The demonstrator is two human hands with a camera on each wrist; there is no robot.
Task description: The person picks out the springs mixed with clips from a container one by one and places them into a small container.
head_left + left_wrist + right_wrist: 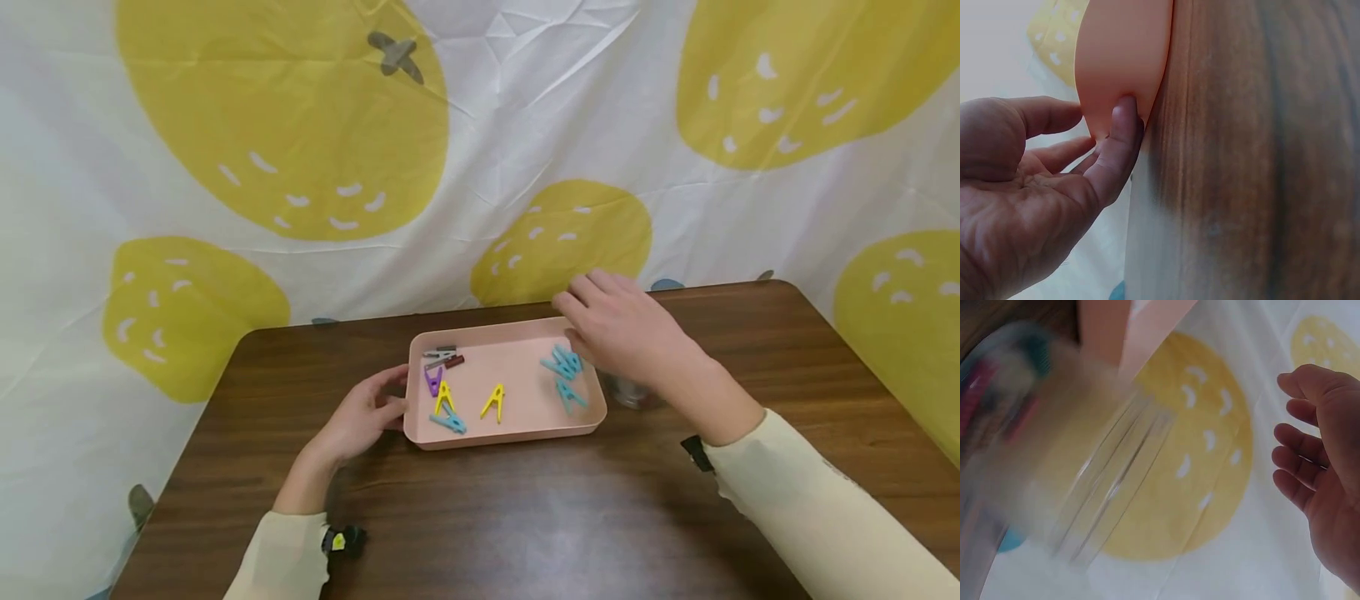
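fingers (1124, 134) of the left hand (365, 414) are relaxed and a bit spread, with the thumb pressed flat against the outside wall of the pink tray (517, 433) at its left end. the wrist view shows that thumb on the tray's rounded corner and the other fingers just loose behind it, not wrapped around anything.

the tray sits about mid-table on the brown wooden table (480, 517), closer to the far edge. going across the inside: a grey peg (439, 353) and a dark red peg (453, 362) up in the far left corner, then a purple peg (432, 381), a yellow peg (444, 397) and a light blue peg (448, 423) near the front left. another yellow peg (493, 402) stands roughly in the middle. over on the right side there's a little bunch of teal pegs (564, 363) and one more teal peg (569, 395) just in front of them.

right hand (626, 331) hovers over the tray's far right corner, fingers straight-ish and slightly apart, holding nothing, palm down. right beside the tray under that wrist there's a clear glass jar (633, 393), mostly hidden by the arm. it's a blur in the right wrist view, so can't tell much about it.

behind everything hangs a white cloth with big yellow fruit prints (285, 117).
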